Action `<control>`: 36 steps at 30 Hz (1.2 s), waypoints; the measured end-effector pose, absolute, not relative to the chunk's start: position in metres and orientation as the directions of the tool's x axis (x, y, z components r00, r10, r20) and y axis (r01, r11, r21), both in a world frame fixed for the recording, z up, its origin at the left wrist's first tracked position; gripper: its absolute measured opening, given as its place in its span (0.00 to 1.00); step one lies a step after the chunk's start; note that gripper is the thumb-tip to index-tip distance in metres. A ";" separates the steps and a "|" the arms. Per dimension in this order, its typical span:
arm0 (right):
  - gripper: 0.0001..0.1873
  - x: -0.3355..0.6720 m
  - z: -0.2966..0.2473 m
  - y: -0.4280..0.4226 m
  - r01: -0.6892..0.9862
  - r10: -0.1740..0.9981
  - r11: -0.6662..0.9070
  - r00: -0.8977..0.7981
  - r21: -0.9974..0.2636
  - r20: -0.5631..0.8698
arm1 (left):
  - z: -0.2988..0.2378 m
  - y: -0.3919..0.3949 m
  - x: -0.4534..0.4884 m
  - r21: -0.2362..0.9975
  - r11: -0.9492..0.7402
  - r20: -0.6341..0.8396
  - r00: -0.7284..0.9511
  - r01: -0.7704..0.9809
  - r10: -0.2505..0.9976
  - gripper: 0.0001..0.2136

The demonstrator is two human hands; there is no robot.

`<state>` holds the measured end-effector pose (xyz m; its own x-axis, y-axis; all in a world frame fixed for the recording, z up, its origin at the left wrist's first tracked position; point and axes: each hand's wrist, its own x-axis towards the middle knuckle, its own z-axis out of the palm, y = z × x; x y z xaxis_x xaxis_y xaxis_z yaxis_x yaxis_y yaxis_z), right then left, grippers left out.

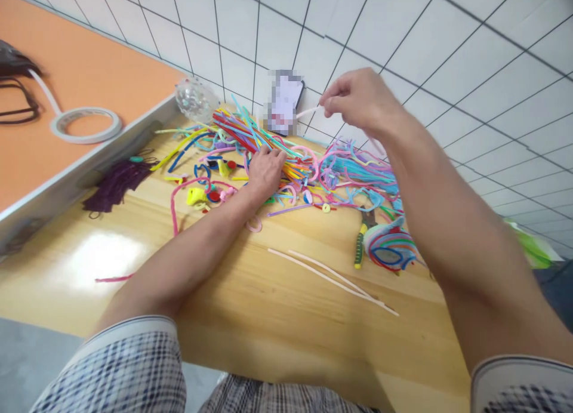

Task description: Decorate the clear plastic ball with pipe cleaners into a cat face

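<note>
My right hand is raised above the back of the table, its fingertips pinched on a pale pink pipe cleaner. Its free end points left, in front of the phone. My left hand presses down with curled fingers on a bundle of multicoloured pipe cleaners. More blue and pink pipe cleaners lie to the right of that bundle. Nearer to me, two loose pale pipe cleaners lie on the bare wood, crossing near their right ends.
A phone leans on the tiled wall. Pliers and a coiled pipe-cleaner bundle lie at right. Dark purple tassels lie at left, by a raised edge. Beyond it is a tape roll. A clear bag sits behind.
</note>
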<state>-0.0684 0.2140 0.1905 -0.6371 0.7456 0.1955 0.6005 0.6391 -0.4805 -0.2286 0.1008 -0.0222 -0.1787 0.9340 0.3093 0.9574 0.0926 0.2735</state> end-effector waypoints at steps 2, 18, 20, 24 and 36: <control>0.06 -0.043 0.208 0.179 0.639 0.763 0.636 -0.605 -0.433 0.227 | -0.021 0.100 -0.229 0.264 0.091 0.314 -0.174 0.960 0.933 0.17; 0.16 0.100 0.156 0.035 0.777 0.745 0.613 -0.629 -0.143 -0.223 | -0.022 0.101 -0.225 0.448 0.092 0.416 -0.299 0.889 0.859 0.20; 0.17 0.069 0.161 0.055 0.757 0.740 0.643 -0.653 -0.115 -0.160 | -0.022 0.101 -0.224 0.441 0.086 0.419 -0.289 0.893 0.861 0.18; 0.18 0.000 0.152 0.105 0.698 0.694 0.713 -0.716 -0.064 -0.071 | -0.024 0.101 -0.223 0.409 0.095 0.446 -0.289 0.908 0.847 0.22; 0.29 -0.084 0.065 0.200 0.723 0.732 0.681 -0.678 0.116 -0.071 | -0.024 0.104 -0.223 0.368 0.117 0.386 -0.266 0.922 0.884 0.19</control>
<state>-0.0842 0.2005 0.0654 -0.6777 0.7319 -0.0706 0.7232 0.6809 0.1155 -0.2233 0.1040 -0.0241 -0.2657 0.8835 0.3858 0.9224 0.1165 0.3683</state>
